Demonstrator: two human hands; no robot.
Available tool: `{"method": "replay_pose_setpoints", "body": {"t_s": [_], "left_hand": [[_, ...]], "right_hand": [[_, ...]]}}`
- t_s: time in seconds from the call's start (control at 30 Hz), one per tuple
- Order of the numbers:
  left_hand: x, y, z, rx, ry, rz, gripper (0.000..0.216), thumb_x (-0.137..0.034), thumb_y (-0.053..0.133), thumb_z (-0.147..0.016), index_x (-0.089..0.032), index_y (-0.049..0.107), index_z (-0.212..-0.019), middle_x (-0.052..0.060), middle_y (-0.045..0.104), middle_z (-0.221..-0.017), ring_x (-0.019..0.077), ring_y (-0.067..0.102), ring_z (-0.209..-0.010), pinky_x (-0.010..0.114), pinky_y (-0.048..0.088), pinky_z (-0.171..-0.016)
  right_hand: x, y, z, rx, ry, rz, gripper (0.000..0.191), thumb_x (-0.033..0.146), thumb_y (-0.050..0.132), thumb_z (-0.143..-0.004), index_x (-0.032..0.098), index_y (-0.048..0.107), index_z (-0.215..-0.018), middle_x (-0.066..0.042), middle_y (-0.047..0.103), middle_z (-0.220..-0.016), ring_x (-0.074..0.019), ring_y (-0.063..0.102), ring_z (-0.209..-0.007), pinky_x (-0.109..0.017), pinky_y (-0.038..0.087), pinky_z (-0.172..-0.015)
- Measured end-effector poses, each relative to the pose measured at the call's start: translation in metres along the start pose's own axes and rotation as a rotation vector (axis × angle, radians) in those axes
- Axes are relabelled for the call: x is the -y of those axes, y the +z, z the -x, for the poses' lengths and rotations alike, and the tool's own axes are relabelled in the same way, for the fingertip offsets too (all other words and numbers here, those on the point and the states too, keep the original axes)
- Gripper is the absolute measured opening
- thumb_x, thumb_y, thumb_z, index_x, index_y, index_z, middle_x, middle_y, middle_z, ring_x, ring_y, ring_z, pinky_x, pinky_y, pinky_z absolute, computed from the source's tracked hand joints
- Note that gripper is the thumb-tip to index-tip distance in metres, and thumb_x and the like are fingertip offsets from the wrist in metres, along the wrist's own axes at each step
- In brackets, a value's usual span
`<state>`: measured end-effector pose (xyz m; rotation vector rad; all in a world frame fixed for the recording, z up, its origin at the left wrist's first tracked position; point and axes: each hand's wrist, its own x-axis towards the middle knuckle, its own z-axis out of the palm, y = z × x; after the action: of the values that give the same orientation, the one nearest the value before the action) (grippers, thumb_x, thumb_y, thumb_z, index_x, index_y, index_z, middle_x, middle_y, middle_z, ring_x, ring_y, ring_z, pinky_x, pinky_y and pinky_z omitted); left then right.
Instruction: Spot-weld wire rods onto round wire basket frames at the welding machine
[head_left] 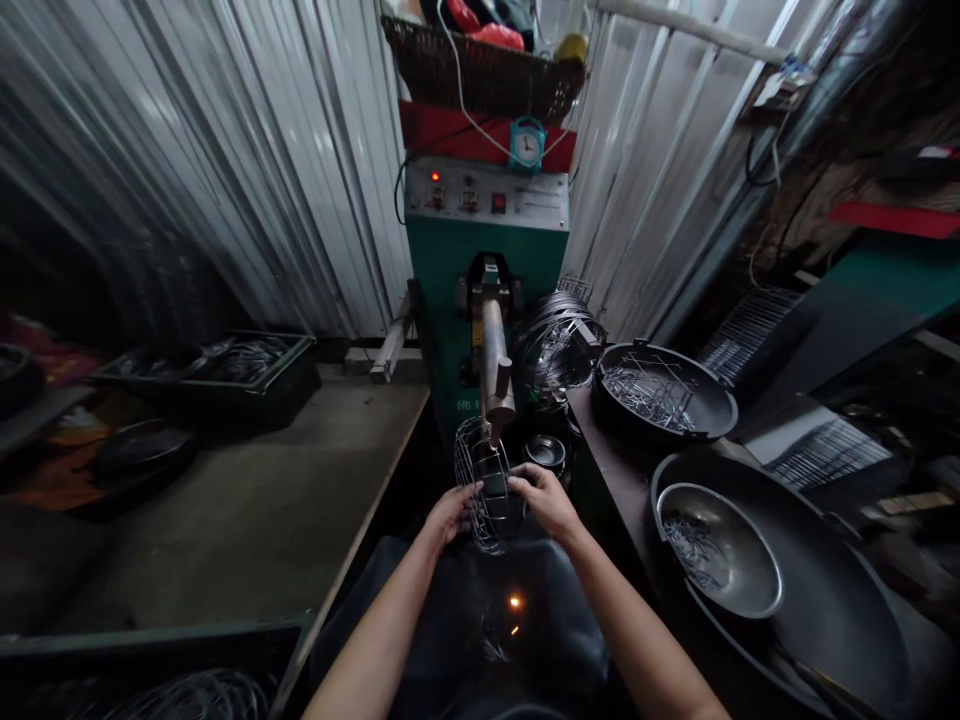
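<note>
Hands [452, 512] [547, 500] gripping wire cage [491, 505], pans [840, 600] right — floor [247, 500] left

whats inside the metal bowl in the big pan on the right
The metal bowl holds a heap of short wire pieces. The floor of the big pan beneath it is covered.

- left hand [452, 512]: bare, fingers and thumb uncovered.
- right hand [547, 500]: bare too, knuckles and back of hand in plain sight.
- left forearm [382, 630]: bare from the wrist to the bottom frame edge, lean, lit softly from above.
- right forearm [637, 640]: same, bare along its full visible length, looks a bit broader near the frame edge.
- lap cover [540, 650]: dark grey-black cloth, slightly glossy, creased. Small orange glints sit on it near the middle. Apron or trousers, can't tell.
- rest of the body: out of frame.
</note>
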<state>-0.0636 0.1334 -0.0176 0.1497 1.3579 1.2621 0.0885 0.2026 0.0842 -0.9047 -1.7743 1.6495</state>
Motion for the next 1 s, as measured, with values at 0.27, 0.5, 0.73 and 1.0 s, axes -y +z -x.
{"method": "replay_pose_setpoints", "body": {"t_s": [0.27,0.5,0.73,1.0], "left_hand": [[0.0,0.0,-0.011,-0.004,-0.059,0.045,0.041,-0.047,0.069,-0.062,-0.015,0.057,-0.085,0.002,0.058,-0.057,0.0138,0.055,-0.05,0.025,0.043,-0.049],[-0.001,-0.001,-0.006,0.034,-0.055,0.02,0.044,-0.051,0.069,-0.061,-0.015,0.058,-0.084,0.002,0.059,-0.058,0.0141,0.055,-0.051,0.025,0.042,-0.05],[0.001,0.009,-0.004,-0.045,0.006,0.085,0.036,-0.045,0.068,-0.063,-0.016,0.054,-0.08,0.001,0.056,-0.059,0.0129,0.055,-0.051,0.025,0.044,-0.051],[0.0,0.009,-0.001,-0.109,0.061,0.098,0.041,-0.046,0.07,-0.061,-0.016,0.052,-0.082,0.002,0.058,-0.064,0.0143,0.057,-0.054,0.028,0.046,-0.053]], "right_hand": [[-0.007,-0.002,-0.007,-0.032,0.019,-0.027,0.022,0.034,0.064,-0.064,0.016,0.065,-0.078,0.0,0.064,-0.071,-0.0139,0.056,-0.067,-0.025,0.044,-0.065],[-0.013,-0.007,0.012,0.034,0.06,-0.04,0.017,0.033,0.064,-0.065,0.016,0.061,-0.067,0.003,0.058,-0.06,-0.0105,0.051,-0.058,-0.023,0.04,-0.059],[-0.009,-0.011,0.009,-0.006,-0.009,0.056,0.015,0.03,0.059,-0.069,0.016,0.063,-0.069,0.002,0.061,-0.065,-0.0123,0.054,-0.064,-0.024,0.041,-0.064],[-0.022,-0.011,0.004,-0.053,0.004,0.081,0.017,0.033,0.06,-0.067,0.016,0.062,-0.067,0.001,0.061,-0.064,-0.0137,0.055,-0.064,-0.024,0.042,-0.062]]}}
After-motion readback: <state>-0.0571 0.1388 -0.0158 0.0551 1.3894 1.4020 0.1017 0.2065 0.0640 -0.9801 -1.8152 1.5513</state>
